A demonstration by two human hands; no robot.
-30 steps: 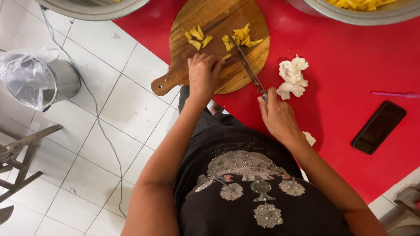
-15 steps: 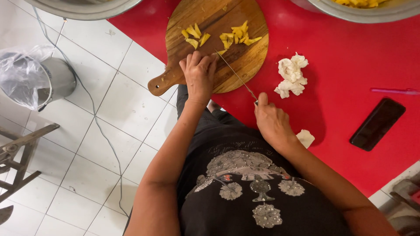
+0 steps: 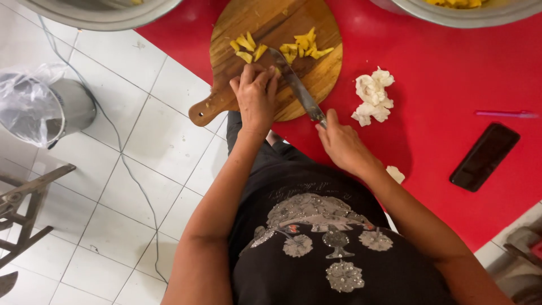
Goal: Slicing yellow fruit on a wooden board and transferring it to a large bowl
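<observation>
A round wooden cutting board (image 3: 265, 22) with a handle lies at the edge of the red table (image 3: 440, 73). Yellow fruit pieces (image 3: 282, 48) lie scattered on it. My left hand (image 3: 256, 96) rests on the board's near part with its fingers curled down; whatever is under them is hidden. My right hand (image 3: 341, 144) grips the handle of a knife (image 3: 296, 85), whose blade slants up across the board to the fingertips of my left hand and the yellow pieces.
White peel scraps (image 3: 372, 96) lie right of the board. A black phone (image 3: 484, 156) and a pink pen (image 3: 505, 114) lie further right. Two metal bowls (image 3: 96, 11) (image 3: 468, 8) sit at the top. A bin lined with a plastic bag (image 3: 39, 107) and a cable stand on the tiled floor.
The knife blade has swung from right of the board to lie across it next to my left fingers. My left hand has stayed on the board.
</observation>
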